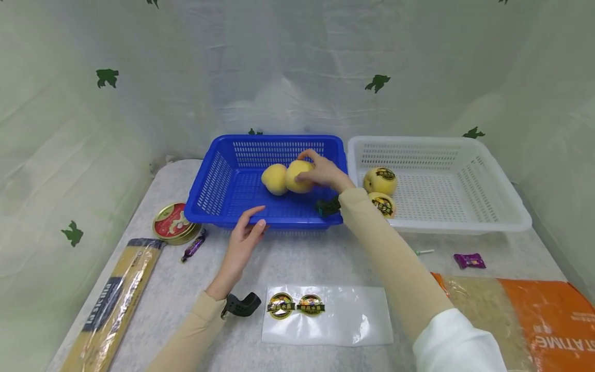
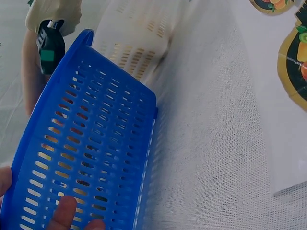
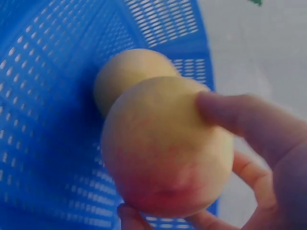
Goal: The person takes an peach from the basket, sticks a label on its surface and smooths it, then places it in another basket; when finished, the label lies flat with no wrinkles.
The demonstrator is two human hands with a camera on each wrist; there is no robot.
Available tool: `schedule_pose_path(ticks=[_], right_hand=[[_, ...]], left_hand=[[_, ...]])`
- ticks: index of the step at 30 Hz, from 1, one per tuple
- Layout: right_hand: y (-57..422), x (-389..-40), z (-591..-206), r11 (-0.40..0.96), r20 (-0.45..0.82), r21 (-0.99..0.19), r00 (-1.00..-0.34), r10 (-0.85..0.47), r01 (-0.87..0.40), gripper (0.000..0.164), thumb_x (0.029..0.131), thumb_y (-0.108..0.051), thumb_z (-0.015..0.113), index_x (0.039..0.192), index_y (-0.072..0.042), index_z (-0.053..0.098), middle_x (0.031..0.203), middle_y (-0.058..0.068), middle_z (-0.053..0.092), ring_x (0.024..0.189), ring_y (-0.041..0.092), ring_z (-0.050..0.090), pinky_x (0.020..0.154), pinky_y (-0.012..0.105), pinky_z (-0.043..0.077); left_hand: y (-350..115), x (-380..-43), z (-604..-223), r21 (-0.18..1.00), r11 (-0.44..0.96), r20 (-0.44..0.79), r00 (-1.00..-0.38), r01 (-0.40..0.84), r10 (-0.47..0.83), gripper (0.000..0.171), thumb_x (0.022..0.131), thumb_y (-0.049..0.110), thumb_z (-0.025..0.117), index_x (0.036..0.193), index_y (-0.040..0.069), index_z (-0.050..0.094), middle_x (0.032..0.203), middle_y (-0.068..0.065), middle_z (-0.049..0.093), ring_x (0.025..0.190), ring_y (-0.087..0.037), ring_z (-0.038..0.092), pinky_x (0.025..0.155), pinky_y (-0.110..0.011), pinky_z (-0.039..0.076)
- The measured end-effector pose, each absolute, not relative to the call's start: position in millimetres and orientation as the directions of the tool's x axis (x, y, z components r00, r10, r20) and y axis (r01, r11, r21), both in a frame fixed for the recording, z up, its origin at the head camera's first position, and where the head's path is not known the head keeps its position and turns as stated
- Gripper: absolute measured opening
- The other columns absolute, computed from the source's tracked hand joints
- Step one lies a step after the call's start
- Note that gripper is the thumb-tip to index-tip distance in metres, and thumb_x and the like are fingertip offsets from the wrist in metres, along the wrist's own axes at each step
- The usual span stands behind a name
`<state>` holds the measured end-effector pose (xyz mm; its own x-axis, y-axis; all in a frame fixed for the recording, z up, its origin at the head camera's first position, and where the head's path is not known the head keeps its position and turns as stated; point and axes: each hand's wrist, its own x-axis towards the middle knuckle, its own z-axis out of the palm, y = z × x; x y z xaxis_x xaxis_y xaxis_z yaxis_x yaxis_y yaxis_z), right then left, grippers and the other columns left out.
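My right hand grips a yellow peach inside the blue basket. Up close in the right wrist view, the held peach shows a pink blush, with thumb and fingers around it. A second peach lies beside it in the basket, partly behind it in the right wrist view. At the basket's front rim is my left hand, fingers loosely bent and holding no fruit. Its fingertips appear against the basket's outer wall in the left wrist view.
A white basket at right holds two stickered peaches. In front lies a sticker sheet. Around it are a round tin, purple-wrapped candies, a spaghetti pack and an orange bag.
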<state>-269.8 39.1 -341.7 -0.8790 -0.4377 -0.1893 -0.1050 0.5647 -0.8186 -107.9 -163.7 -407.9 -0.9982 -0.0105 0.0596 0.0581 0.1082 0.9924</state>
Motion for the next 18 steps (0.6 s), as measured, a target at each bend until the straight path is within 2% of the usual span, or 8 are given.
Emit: schedule_pose_path(ticks=[5, 11, 18], right_hand=[[49.4, -263.0, -323.5, 0.425, -0.106, -0.896, -0.863, -0.493, -0.133, 0.05, 0.08, -0.028, 0.067, 0.121, -0.022, 0.041, 0.111, 0.012, 0.045, 0.089, 0.024, 0.05, 0.07, 0.034, 0.048], [69.0, -244.4, -304.2, 0.35, -0.02, -0.913, -0.832, -0.554, -0.211, 0.048, 0.08, -0.034, 0.066, 0.12, -0.03, 0.041, 0.111, 0.007, 0.043, 0.091, 0.023, 0.054, 0.074, 0.034, 0.05], [95.2, -190.3, -271.7, 0.36, -0.007, -0.895, -0.797, -0.604, -0.265, 0.051, 0.083, -0.028, 0.064, 0.127, -0.021, 0.038, 0.124, 0.009, 0.038, 0.086, 0.029, 0.054, 0.078, 0.043, 0.045]], left_hand=[[-163.7, -108.2, -408.8, 0.991, 0.117, 0.064, -0.998, 0.063, -0.01, 0.042, 0.092, 0.032, 0.05, 0.13, 0.015, 0.044, 0.122, -0.015, 0.047, 0.106, -0.022, 0.053, 0.09, -0.039, 0.042], [-163.6, -108.6, -408.9, 0.991, 0.109, 0.073, -0.997, 0.072, -0.008, 0.041, 0.092, 0.03, 0.05, 0.13, 0.014, 0.043, 0.126, -0.019, 0.045, 0.106, -0.023, 0.054, 0.09, -0.04, 0.041], [-164.3, -107.7, -409.6, 0.991, 0.112, 0.075, -0.997, 0.074, -0.005, 0.041, 0.093, 0.031, 0.049, 0.13, 0.014, 0.043, 0.128, -0.019, 0.043, 0.107, -0.025, 0.053, 0.091, -0.045, 0.04]])
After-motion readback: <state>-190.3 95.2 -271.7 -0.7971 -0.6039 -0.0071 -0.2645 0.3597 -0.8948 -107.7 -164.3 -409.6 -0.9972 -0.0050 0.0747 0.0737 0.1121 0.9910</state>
